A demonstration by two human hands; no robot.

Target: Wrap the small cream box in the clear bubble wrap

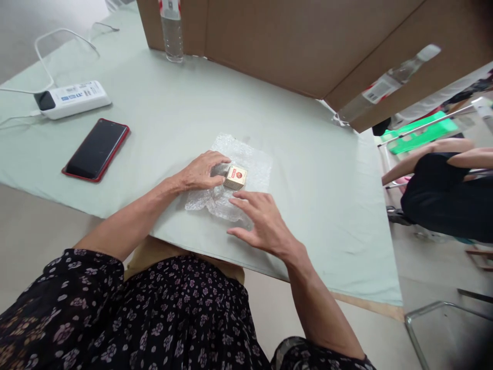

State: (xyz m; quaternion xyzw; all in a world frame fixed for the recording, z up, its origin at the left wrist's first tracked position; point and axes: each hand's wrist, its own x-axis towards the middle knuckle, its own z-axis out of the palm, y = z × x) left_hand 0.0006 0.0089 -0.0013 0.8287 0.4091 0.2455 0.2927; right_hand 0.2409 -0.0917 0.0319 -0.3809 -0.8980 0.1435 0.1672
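- A small cream-coloured box with red printing lies on a crumpled sheet of clear bubble wrap, which spreads out around it.
- Left hand: at the box's left side, thumb and forefinger curved wide apart, their tips right by its edge; whether they touch it, I cannot tell.
- Right hand: to the right of the box and nearer the person, fingers spread and holding nothing, reaching over the edge of the wrap.
- Under the box and wrap is a table covered with a pale green cloth.
- Well to the left of the box, a phone with a red rim lies dark-screened; farther off beyond it is a white device with cables.
- Beyond the box stands a brown cardboard panel, with one clear bottle before it on the left and another bottle on the right.
- Far right of the box, past the table, another person in dark clothing is partly visible.
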